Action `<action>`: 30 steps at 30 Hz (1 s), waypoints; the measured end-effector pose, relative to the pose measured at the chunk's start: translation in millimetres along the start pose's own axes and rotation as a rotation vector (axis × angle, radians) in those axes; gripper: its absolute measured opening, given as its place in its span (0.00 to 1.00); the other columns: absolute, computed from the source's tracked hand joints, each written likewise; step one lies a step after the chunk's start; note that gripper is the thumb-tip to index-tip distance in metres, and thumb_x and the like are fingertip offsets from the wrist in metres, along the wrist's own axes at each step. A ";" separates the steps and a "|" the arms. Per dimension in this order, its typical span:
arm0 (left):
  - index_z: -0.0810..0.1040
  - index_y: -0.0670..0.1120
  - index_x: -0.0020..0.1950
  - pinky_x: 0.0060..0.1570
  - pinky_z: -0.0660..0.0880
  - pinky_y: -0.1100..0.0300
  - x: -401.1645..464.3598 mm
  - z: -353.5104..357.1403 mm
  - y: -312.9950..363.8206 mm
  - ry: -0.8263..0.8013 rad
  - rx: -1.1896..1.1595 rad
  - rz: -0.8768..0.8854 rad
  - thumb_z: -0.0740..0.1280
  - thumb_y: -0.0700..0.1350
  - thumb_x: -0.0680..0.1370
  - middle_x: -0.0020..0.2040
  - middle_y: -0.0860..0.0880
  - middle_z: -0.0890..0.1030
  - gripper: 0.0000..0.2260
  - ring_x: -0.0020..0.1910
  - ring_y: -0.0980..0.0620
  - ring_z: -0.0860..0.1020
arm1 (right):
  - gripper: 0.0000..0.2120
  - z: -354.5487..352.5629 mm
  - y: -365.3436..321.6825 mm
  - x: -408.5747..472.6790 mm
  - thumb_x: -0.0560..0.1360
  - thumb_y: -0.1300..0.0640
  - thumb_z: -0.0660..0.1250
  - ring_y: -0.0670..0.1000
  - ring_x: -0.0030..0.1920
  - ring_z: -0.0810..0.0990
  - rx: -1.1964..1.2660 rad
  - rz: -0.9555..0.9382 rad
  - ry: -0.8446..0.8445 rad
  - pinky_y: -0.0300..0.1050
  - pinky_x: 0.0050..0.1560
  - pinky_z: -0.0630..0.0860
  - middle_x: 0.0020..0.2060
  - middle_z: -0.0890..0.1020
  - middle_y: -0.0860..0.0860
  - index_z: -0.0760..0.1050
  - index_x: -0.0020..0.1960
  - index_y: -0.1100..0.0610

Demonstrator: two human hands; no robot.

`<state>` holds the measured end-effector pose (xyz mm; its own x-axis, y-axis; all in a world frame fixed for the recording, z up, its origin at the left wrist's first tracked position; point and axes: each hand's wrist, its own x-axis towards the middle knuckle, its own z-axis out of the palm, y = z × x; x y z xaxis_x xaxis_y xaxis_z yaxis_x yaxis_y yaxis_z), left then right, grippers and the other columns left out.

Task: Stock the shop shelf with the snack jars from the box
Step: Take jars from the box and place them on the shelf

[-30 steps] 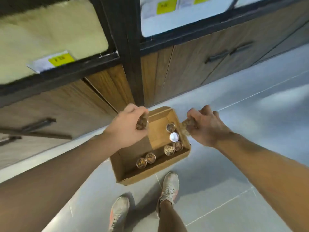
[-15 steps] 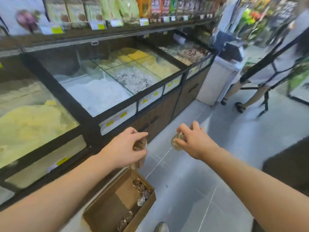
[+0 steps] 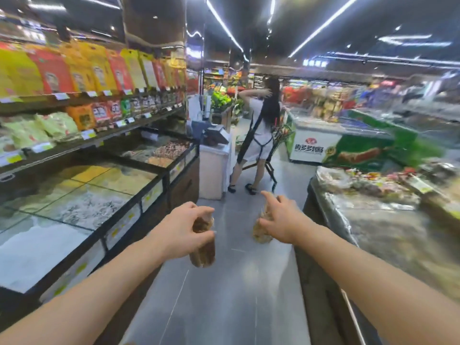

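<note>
My left hand (image 3: pixel 180 229) grips the top of a clear snack jar (image 3: pixel 202 250) with dark brown contents, which hangs upright below my fingers over the aisle floor. In my right hand (image 3: pixel 281 221) is a second clear snack jar (image 3: pixel 260 231) with lighter, golden contents, held from its right side. Both jars are at waist height in mid-air, about a hand's width apart. The cardboard box is out of view. Shelves (image 3: pixel 94 138) with coloured snack bags run along the left.
Glass-topped bulk food bins (image 3: pixel 82 195) line the left side under the shelves. A display counter (image 3: pixel 373 220) of wrapped goods stands on the right. A person (image 3: pixel 261 135) with a trolley stands further down the grey aisle, beside a white scale stand (image 3: pixel 214 168) and freezers (image 3: pixel 323 143).
My view has swung up from the box on the floor to the aisle ahead. Both hands have lifted a jar each out of the box and carried them up and forward.
</note>
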<state>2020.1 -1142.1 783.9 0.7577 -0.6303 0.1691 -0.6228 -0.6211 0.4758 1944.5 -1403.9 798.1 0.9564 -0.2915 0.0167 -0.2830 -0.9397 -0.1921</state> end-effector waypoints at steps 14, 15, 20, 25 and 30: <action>0.73 0.59 0.74 0.57 0.75 0.58 46.7 144.7 310.1 -0.155 -0.096 0.341 0.70 0.61 0.76 0.57 0.56 0.74 0.27 0.53 0.56 0.77 | 0.34 -77.5 294.2 -193.8 0.80 0.40 0.59 0.64 0.73 0.62 0.030 0.391 0.087 0.61 0.71 0.66 0.73 0.62 0.59 0.51 0.81 0.47; 0.73 0.59 0.74 0.55 0.75 0.59 48.0 157.6 334.5 -0.167 -0.102 0.372 0.71 0.61 0.76 0.56 0.55 0.75 0.27 0.51 0.56 0.77 | 0.34 -82.3 314.7 -209.8 0.80 0.40 0.58 0.65 0.74 0.60 0.027 0.415 0.089 0.61 0.72 0.65 0.75 0.60 0.59 0.49 0.81 0.47; 0.72 0.58 0.75 0.49 0.70 0.63 48.2 220.0 447.2 -0.228 -0.114 0.542 0.70 0.61 0.76 0.54 0.57 0.74 0.27 0.50 0.57 0.76 | 0.35 -105.9 410.1 -298.2 0.83 0.40 0.55 0.66 0.76 0.57 -0.004 0.571 0.094 0.60 0.75 0.59 0.76 0.57 0.60 0.44 0.83 0.49; 0.75 0.56 0.73 0.43 0.67 0.74 39.3 281.7 546.0 -0.329 -0.137 0.692 0.72 0.58 0.76 0.54 0.57 0.75 0.25 0.47 0.59 0.77 | 0.35 -117.4 486.2 -392.3 0.83 0.40 0.56 0.68 0.78 0.53 0.012 0.762 0.102 0.60 0.77 0.54 0.79 0.53 0.62 0.43 0.83 0.48; 0.74 0.60 0.72 0.52 0.75 0.63 21.2 338.1 637.1 -0.437 -0.108 0.861 0.65 0.70 0.71 0.55 0.60 0.76 0.32 0.50 0.58 0.78 | 0.35 -121.1 535.3 -483.6 0.82 0.41 0.57 0.67 0.77 0.55 0.040 0.976 0.142 0.59 0.76 0.58 0.77 0.57 0.60 0.45 0.83 0.48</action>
<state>1573.5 -1708.7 798.8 -0.1021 -0.9799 0.1714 -0.8924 0.1663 0.4195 1321.7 -1787.6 805.9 0.2857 -0.9570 -0.0494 -0.9383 -0.2688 -0.2175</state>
